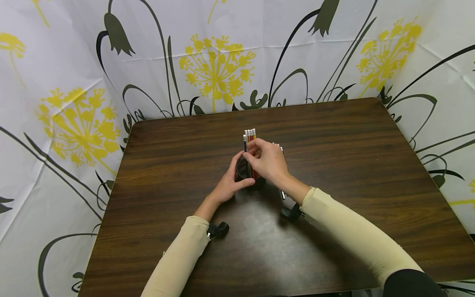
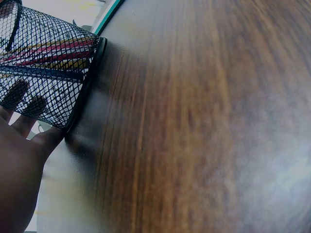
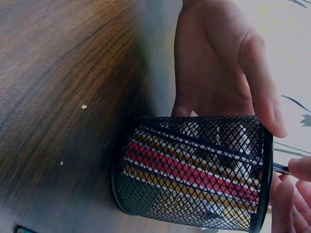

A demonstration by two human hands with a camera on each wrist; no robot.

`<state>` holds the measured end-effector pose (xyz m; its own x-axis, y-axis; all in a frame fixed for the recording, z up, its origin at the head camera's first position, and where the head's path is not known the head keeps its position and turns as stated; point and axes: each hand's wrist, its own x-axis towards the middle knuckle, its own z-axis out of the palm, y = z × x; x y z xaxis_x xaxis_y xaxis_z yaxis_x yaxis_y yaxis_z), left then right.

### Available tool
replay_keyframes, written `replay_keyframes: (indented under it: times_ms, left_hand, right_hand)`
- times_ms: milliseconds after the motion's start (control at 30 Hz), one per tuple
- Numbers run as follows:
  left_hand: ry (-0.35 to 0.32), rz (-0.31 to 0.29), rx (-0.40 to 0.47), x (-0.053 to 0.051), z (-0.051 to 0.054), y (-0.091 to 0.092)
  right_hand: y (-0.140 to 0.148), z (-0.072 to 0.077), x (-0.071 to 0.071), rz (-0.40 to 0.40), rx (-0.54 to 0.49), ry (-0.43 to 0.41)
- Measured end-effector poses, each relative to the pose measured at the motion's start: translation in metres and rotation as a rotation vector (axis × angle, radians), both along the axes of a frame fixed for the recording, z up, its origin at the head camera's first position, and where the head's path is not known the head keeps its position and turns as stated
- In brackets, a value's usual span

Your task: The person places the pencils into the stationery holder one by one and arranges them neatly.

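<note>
A black mesh pencil cup [image 1: 257, 186] stands upright on the table, with several pencils in red, yellow and dark blue inside, white eraser ends up. My left hand [image 1: 227, 185] holds the cup from its left side; in the right wrist view its thumb lies over the rim [image 3: 267, 194]. With thumb and fingers, my right hand [image 1: 270, 163] pinches a dark blue pencil [image 1: 245, 145] near its upper end, the lower part being inside the cup. Through the mesh wall [image 2: 53, 104] in the left wrist view, that pencil's shaft reaches close to the base.
More pencils [image 1: 283, 194] lie on the table just right of the cup, mostly hidden behind my right hand and wrist. The brown wood-grain table [image 1: 178, 165] runs back to a white curtain [image 1: 156, 24] printed with flowers.
</note>
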<state>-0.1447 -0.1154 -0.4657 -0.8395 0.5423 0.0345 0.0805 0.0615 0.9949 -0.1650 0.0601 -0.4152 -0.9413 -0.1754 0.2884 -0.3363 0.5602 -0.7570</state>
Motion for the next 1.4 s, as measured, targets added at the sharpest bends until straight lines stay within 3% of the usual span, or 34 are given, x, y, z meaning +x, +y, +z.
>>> replay_keyframes:
  times_ms: [367, 700, 967, 1200, 1400]
  left_hand:
    - [0.006, 0.009, 0.011, 0.0, 0.001, 0.001]
    - [-0.008, 0.006, 0.024, 0.0, 0.001, 0.001]
    - [-0.008, 0.006, 0.021, 0.001, 0.0, 0.001]
    - [-0.02, 0.014, 0.03, 0.0, 0.0, 0.001]
    - [-0.031, 0.038, -0.001, 0.0, 0.002, 0.002]
  right_hand:
    - [-0.007, -0.001, -0.01, -0.121, 0.073, 0.018]
    - [-0.01, -0.003, -0.012, -0.138, 0.122, 0.088]
    - [-0.008, -0.002, -0.012, -0.14, 0.126, 0.085]
    - [0.002, 0.008, -0.011, -0.137, 0.069, 0.036]
    - [0.032, 0.014, -0.023, -0.198, -0.043, 0.007]
